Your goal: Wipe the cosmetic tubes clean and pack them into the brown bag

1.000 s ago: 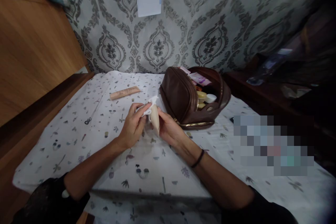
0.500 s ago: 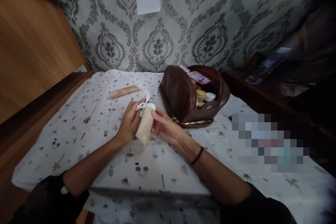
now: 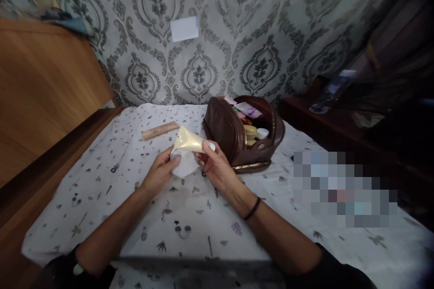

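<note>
A pale yellow squeeze tube (image 3: 190, 140) lies sideways between my hands, its white cap toward the right. My right hand (image 3: 217, 165) is closed around the cap end, thumb on top. In my left hand (image 3: 161, 169) a white tissue (image 3: 185, 164) is pinched, spread against the underside of the tube near its flat end. Just beyond them, a beige tube (image 3: 160, 130) with printed lettering rests on the patterned white cloth (image 3: 142, 216). A brown toiletry bag (image 3: 222, 126) stands unzipped close to my right hand.
Inside the bag are a yellow-lidded jar (image 3: 250, 131), a white lid (image 3: 262, 133) and a pink-purple packet (image 3: 249, 109). A wooden panel (image 3: 50, 95) rises at left. At right are a clear bottle (image 3: 330, 92) on a dark ledge and a blurred-out patch.
The tube has turned from upright to lying sideways, its cap now at the right in my right hand. The tissue has moved from near the cap to below the tube's flat end.
</note>
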`<state>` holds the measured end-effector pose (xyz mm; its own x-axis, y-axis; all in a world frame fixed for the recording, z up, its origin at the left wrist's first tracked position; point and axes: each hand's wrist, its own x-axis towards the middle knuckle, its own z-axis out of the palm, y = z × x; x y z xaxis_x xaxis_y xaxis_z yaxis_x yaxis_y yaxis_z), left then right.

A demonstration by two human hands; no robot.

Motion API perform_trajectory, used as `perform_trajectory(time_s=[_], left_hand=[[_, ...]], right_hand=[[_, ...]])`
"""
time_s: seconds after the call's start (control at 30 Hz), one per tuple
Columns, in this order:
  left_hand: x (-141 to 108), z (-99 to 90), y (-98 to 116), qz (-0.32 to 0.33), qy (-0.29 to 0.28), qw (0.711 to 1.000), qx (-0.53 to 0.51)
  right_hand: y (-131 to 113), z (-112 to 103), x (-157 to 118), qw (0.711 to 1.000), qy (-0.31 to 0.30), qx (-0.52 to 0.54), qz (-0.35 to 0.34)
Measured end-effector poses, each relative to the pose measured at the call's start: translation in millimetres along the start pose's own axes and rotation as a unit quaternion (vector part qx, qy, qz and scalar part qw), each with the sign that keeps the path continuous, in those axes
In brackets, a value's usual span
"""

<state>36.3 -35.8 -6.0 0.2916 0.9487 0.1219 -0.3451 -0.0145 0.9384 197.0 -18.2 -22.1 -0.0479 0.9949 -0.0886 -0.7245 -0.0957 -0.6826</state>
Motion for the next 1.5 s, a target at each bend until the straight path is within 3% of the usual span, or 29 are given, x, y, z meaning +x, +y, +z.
perform_trajectory(time_s=[0.17,0.37,0.5,0.63,0.7,0.77,0.87,1.1,1.2,1.27,1.33,1.4,1.5], left_hand=[[-5,16.1,-14,0.027,0.060,0.998,-0.018],[0,24.7,-9,0.015,0.133,0.990,-0.050],[-2,27.8,9,0.033,0.138,0.987,-0.076],[-5,32.3,20,0.091,0.135,0.982,-0.094],[-5,34.8,21,0.085,0.146,0.980,-0.107],[-5,38.5,22,0.063,0.158,0.979,-0.112],[-7,48.1,25,0.035,0.158,0.982,-0.099],[-9,72.6,27,-0.002,0.152,0.987,-0.044],[-8,75.1,23,-0.002,0.110,0.993,0.054],[-9,76.5,23,0.006,0.044,0.988,0.151],[-8,80.6,25,0.034,-0.018,0.964,0.262],[-5,88.2,28,0.072,-0.072,0.921,0.376],[7,102.9,30,0.136,-0.150,0.828,0.524]], right_hand=[[11,3,-12,0.984,-0.007,-0.147,-0.099],[19,5,-28,0.898,-0.092,-0.367,-0.226],[17,3,-38,0.824,-0.097,-0.482,-0.283],[10,-5,-50,0.713,-0.120,-0.615,-0.315],[5,-10,-55,0.666,-0.122,-0.651,-0.344],[-4,-16,-61,0.643,-0.121,-0.659,-0.371],[-20,-24,-70,0.667,-0.104,-0.635,-0.375],[-51,-30,-99,0.831,-0.057,-0.498,-0.240],[-70,-31,-112,0.872,-0.042,-0.422,-0.244],[-89,-33,-120,0.876,-0.020,-0.401,-0.268],[-114,-35,-127,0.860,0.010,-0.402,-0.315],[-140,-38,-130,0.830,0.045,-0.417,-0.367],[-173,-42,-128,0.784,0.085,-0.462,-0.406]])
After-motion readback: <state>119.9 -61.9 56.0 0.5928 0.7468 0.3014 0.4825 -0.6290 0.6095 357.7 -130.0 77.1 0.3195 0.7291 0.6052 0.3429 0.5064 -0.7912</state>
